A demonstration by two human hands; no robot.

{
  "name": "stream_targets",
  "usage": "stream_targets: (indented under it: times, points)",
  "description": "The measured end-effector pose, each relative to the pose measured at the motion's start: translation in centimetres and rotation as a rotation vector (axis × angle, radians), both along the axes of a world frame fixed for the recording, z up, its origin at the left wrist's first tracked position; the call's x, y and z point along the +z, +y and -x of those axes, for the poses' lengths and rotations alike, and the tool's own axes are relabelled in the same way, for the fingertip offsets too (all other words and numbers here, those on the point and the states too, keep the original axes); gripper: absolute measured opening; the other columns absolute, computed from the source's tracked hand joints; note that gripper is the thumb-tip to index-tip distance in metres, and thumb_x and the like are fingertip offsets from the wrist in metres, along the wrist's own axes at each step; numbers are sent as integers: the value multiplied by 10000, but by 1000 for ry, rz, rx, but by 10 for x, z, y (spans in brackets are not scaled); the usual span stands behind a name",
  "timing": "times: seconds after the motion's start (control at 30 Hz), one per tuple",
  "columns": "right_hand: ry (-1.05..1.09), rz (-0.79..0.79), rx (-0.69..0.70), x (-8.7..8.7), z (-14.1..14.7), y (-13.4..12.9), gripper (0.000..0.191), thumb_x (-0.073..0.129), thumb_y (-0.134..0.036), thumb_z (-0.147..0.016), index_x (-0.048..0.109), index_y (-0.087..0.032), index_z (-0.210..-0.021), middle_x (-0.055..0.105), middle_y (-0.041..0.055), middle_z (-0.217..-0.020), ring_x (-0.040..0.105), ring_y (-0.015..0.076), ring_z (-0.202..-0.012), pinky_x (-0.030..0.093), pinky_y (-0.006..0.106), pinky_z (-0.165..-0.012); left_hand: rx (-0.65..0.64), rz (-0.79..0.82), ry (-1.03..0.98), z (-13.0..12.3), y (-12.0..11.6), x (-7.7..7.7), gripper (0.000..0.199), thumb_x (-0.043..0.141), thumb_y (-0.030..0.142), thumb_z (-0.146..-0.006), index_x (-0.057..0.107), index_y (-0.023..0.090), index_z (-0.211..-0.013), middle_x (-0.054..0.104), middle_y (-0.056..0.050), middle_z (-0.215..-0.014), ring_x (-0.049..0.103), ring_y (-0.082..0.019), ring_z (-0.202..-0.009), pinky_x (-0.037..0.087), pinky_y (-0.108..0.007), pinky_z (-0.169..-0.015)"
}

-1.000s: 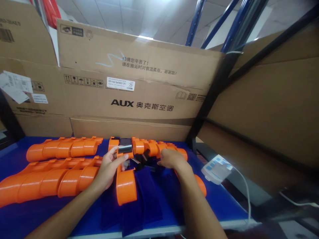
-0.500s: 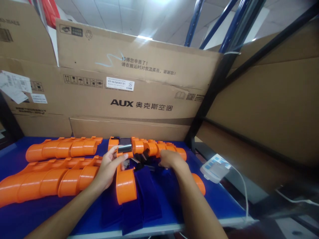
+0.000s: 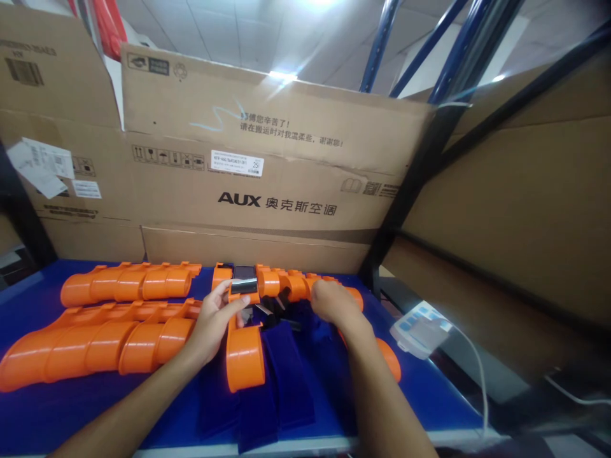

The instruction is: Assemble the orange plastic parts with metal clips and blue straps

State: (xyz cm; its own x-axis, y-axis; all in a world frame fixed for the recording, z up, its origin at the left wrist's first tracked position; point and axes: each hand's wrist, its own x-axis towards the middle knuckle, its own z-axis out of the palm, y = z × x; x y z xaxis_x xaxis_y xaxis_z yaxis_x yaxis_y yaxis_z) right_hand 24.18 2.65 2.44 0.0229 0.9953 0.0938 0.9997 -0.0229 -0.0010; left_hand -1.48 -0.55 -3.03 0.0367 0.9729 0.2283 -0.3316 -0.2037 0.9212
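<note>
1. The orange part [image 3: 245, 362] was held upright in the left hand [image 3: 212, 318], its fingers closed round the upper end beside a shiny black strip [image 3: 244, 285].
2. To the right of the orange part, the right hand [image 3: 337, 304] was held low with its fingers curled; whether anything was gripped could not be told, as the fingertips were hidden.
3. Dark pieces [image 3: 281, 300] were scattered just right of the orange part, and blue sheets [image 3: 291, 381] were spread beside and below it.
4. Nested orange rows [image 3: 86, 350] were laid to its left, and another row [image 3: 296, 286] was set behind it, to the right.
5. A white device [image 3: 420, 327] was placed well to its right.
6. The step in hand was judged to be steadying by the left and reaching by the right; for the next move, a firm left grip seemed to be needed.
</note>
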Motion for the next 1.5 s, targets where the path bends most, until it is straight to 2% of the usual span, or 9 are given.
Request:
stream_targets:
  times: [0.13, 0.3, 0.53, 0.73, 0.83, 1.0, 1.23, 1.37, 1.5]
  points:
    - [148, -183, 45, 6, 17, -4, 200, 536, -178, -860, 707, -182, -963, 753, 137, -905, 709, 275, -892, 453, 314, -742, -5, 1, 31, 1, 0, 0, 370, 797, 372, -756, 651, 187, -1041, 660, 28, -713, 535, -99, -451, 443, -248, -502]
    - [676, -347, 415, 0, 43, -9, 135, 546, -176, -833, 635, -218, -924, 710, 10, -787, 660, 172, -686, 492, 260, -661, 7, -22, 57, 0, 1, -2, 345, 793, 385, -772, 658, 192, -1025, 683, 12, -783, 535, -92, -460, 451, -249, -514]
    - [894, -448, 631, -13, 60, -12, 105, 593, -239, -906, 646, -225, -996, 683, 76, -1045, 690, 205, -885, 573, 289, -703, 9, -35, 34, -3, 2, -3, 334, 794, 386, -768, 659, 198, -1009, 660, 24, -752, 530, -91, -449, 443, -240, -487]
    - [1144, -391, 662, -26, 77, -11, 158, 631, -347, -937, 570, -223, -1014, 686, 59, -953, 706, 189, -825, 591, 287, -700, 19, -45, 23, -2, 4, -5, 359, 789, 398, -779, 654, 201, -1047, 659, 25, -765, 512, -82, -452, 454, -235, -486]
    - [1145, -366, 633, -29, 77, -10, 206, 649, -404, -928, 546, -226, -938, 683, 27, -849, 687, 173, -733, 565, 268, -642, 43, -25, 1, -1, 6, -6, 362, 808, 402, -756, 660, 205, -1020, 670, 20, -793, 514, -78, -453, 461, -237, -491]
    - [897, -341, 634, -27, 71, -13, 287, 570, -436, -979, 531, -232, -780, 605, -19, -623, 562, 137, -530, 431, 242, -494, 47, -13, -8, -1, 6, -7, 389, 808, 416, -751, 665, 212, -1050, 668, 25, -754, 512, -84, -441, 458, -239, -487]
    - [784, -451, 689, -25, 68, -18, 240, 549, -357, -984, 502, -243, -778, 606, -3, -664, 568, 160, -590, 423, 269, -563, 21, -70, 23, -3, 4, -7, 373, 783, 402, -782, 661, 215, -1082, 658, 23, -767, 505, -79, -457, 440, -224, -478]
    - [685, -419, 768, -24, 67, -15, 278, 564, -332, -969, 457, -240, -729, 513, -27, -615, 479, 148, -560, 369, 269, -556, 18, -88, 25, -3, 4, -6, 366, 764, 406, -808, 648, 212, -1096, 677, 3, -859, 506, -70, -472, 447, -220, -478]
    - [672, -373, 805, -24, 67, -14, 260, 573, -340, -974, 475, -234, -758, 518, -25, -646, 458, 143, -568, 351, 266, -550, 14, -95, 29, -2, 3, -5, 375, 767, 412, -802, 646, 209, -1094, 676, -3, -859, 513, -78, -485, 457, -222, -478]
